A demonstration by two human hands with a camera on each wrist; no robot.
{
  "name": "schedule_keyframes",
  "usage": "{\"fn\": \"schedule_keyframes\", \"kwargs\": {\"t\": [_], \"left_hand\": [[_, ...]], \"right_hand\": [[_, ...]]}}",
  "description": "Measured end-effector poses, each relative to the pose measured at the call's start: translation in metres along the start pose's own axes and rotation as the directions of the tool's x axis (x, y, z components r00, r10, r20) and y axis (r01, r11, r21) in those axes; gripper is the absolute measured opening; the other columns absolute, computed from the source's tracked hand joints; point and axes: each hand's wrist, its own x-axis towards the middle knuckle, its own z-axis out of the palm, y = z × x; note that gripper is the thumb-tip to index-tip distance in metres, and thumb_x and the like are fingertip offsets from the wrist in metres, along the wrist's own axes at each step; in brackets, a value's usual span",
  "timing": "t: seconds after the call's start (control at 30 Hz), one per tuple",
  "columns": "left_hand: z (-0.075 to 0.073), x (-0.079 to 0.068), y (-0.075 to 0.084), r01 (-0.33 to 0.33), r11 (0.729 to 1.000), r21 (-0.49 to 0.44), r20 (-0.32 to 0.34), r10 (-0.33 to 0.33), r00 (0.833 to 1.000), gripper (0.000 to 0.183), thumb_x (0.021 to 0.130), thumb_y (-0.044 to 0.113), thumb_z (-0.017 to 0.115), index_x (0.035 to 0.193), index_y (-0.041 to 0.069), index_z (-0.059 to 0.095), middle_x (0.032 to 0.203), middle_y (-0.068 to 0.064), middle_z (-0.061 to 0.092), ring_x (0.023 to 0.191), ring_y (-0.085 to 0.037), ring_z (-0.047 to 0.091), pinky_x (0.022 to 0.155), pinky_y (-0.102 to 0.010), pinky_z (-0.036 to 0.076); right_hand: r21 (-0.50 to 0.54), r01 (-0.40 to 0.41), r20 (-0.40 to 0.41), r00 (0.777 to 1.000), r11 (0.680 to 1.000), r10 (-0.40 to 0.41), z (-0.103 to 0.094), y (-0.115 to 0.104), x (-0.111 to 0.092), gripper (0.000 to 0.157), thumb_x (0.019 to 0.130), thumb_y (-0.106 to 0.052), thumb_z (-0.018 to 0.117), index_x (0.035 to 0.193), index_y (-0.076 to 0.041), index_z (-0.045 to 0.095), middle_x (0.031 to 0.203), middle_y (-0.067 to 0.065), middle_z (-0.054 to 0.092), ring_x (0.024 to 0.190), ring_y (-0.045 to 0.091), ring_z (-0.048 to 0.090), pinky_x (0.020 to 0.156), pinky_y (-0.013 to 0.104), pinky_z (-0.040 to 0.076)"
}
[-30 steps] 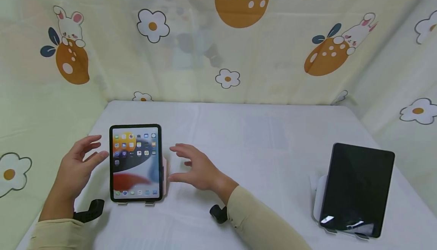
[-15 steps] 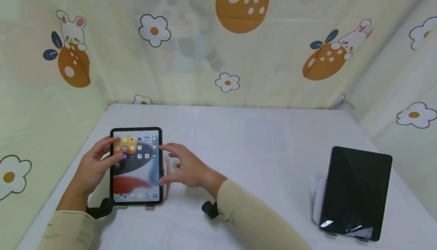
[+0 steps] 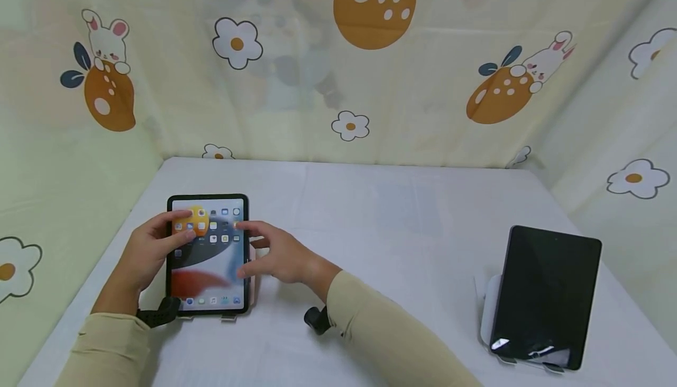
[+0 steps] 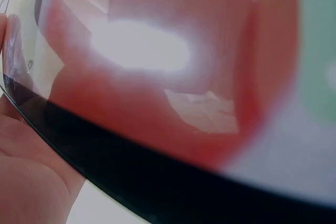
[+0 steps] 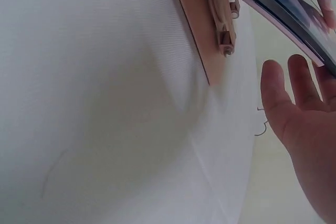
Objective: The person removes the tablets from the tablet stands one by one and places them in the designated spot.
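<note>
A tablet [image 3: 208,272] with a lit home screen of app icons leans upright on a pink stand [image 5: 199,30] at the table's left. My left hand [image 3: 145,252] is at its left side, thumb and index finger extended over the upper screen. From the other side my right hand [image 3: 285,258] reaches in, index finger and thumb spread over the right edge. In the right wrist view its fingers [image 5: 275,85] look loosely spread beside the tablet's edge. Whether the fingertips touch the glass, I cannot tell. The left wrist view is mostly screen [image 4: 142,129] with a bright reflection.
A second tablet [image 3: 547,299], its screen dark, leans on a stand [image 3: 491,310] at the table's right. White cloth covers the table [image 3: 381,228]. A patterned curtain [image 3: 296,128] hangs behind and along both sides.
Both hands have come inward from either side of the lit tablet until their fingers overlap its screen. The right hand has shifted left, the left hand right. The tablets have stayed on their stands.
</note>
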Motion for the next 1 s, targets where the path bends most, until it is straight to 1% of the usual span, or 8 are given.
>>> {"fn": "schedule_keyframes", "kwargs": {"t": [0.13, 0.3, 0.53, 0.63, 0.73, 0.87, 0.93, 1.0], "left_hand": [[-0.001, 0.001, 0.000, 0.011, 1.000, -0.001, 0.002, -0.011, 1.000, 0.041, 0.099, 0.020, 0.066, 0.136, 0.005, 0.057, 0.130, -0.020, 0.048, 0.103, -0.014, 0.051, 0.080, -0.014, 0.051], [-0.002, 0.002, 0.002, 0.030, 1.000, -0.005, -0.002, -0.030, 1.000, 0.039, 0.099, 0.020, 0.066, 0.134, 0.006, 0.058, 0.130, -0.022, 0.048, 0.103, -0.015, 0.051, 0.080, -0.015, 0.051], [-0.005, 0.004, 0.007, 0.069, 0.997, 0.019, 0.031, -0.070, 0.997, 0.048, 0.100, 0.023, 0.065, 0.140, 0.001, 0.051, 0.139, -0.027, 0.043, 0.115, -0.031, 0.045, 0.080, -0.013, 0.049], [-0.005, 0.005, 0.010, 0.067, 0.997, 0.035, 0.050, -0.069, 0.996, 0.050, 0.100, 0.023, 0.065, 0.141, 0.000, 0.049, 0.141, -0.027, 0.042, 0.118, -0.035, 0.043, 0.080, -0.013, 0.049], [-0.006, 0.005, 0.013, 0.043, 0.998, 0.051, 0.065, -0.046, 0.997, 0.049, 0.099, 0.020, 0.065, 0.141, -0.001, 0.050, 0.139, -0.026, 0.044, 0.115, -0.033, 0.044, 0.080, -0.013, 0.049], [-0.006, 0.004, 0.017, -0.003, 0.998, 0.068, 0.071, -0.002, 0.998, 0.045, 0.098, 0.016, 0.067, 0.137, 0.000, 0.054, 0.132, -0.022, 0.049, 0.106, -0.024, 0.050, 0.080, -0.014, 0.050], [-0.007, 0.003, 0.020, -0.015, 0.997, 0.076, 0.068, 0.010, 0.998, 0.042, 0.097, 0.014, 0.068, 0.135, 0.002, 0.056, 0.128, -0.018, 0.052, 0.101, -0.019, 0.053, 0.078, -0.016, 0.051], [-0.006, 0.003, 0.023, -0.012, 0.997, 0.070, 0.072, 0.006, 0.997, 0.039, 0.096, 0.014, 0.069, 0.133, 0.006, 0.059, 0.122, -0.014, 0.054, 0.097, -0.016, 0.054, 0.072, -0.020, 0.053]], "right_hand": [[-0.012, -0.005, -0.019, 1.000, 1.000, 0.004, 0.001, -0.001, 0.002, 0.074, 0.083, -0.020, 0.083, 0.148, -0.027, 0.048, 0.137, -0.010, 0.052, 0.124, 0.013, 0.049, 0.098, 0.032, 0.044], [-0.018, 0.000, -0.037, 0.999, 1.000, 0.000, 0.001, -0.003, 0.003, 0.071, 0.084, -0.020, 0.083, 0.147, -0.025, 0.050, 0.131, -0.010, 0.056, 0.118, 0.012, 0.050, 0.094, 0.030, 0.045], [0.017, -0.007, -0.059, 0.998, 1.000, 0.008, 0.000, -0.006, 0.003, 0.068, 0.084, -0.018, 0.082, 0.145, -0.025, 0.053, 0.124, -0.010, 0.057, 0.112, 0.012, 0.052, 0.084, 0.029, 0.049], [0.040, 0.003, -0.079, 0.997, 0.999, 0.000, -0.001, -0.006, 0.003, 0.066, 0.084, -0.016, 0.082, 0.143, -0.023, 0.054, 0.121, -0.008, 0.057, 0.110, 0.013, 0.052, 0.082, 0.028, 0.050], [0.045, 0.012, -0.102, 0.995, 0.999, -0.008, -0.002, -0.006, 0.002, 0.063, 0.085, -0.015, 0.082, 0.141, -0.022, 0.055, 0.119, -0.007, 0.058, 0.108, 0.013, 0.052, 0.081, 0.027, 0.050], [0.038, 0.037, -0.127, 0.991, 0.999, -0.032, -0.004, -0.005, 0.001, 0.059, 0.086, -0.015, 0.080, 0.140, -0.020, 0.056, 0.120, -0.006, 0.058, 0.106, 0.013, 0.054, 0.079, 0.027, 0.051], [0.041, 0.052, -0.138, 0.989, 0.998, -0.046, -0.005, -0.006, 0.001, 0.059, 0.087, -0.014, 0.079, 0.140, -0.019, 0.056, 0.120, -0.004, 0.058, 0.104, 0.014, 0.055, 0.078, 0.027, 0.052], [0.040, 0.070, -0.152, 0.986, 0.997, -0.063, -0.006, -0.006, 0.000, 0.059, 0.087, -0.012, 0.078, 0.141, -0.019, 0.055, 0.119, -0.002, 0.057, 0.102, 0.015, 0.057, 0.077, 0.027, 0.053]]}}
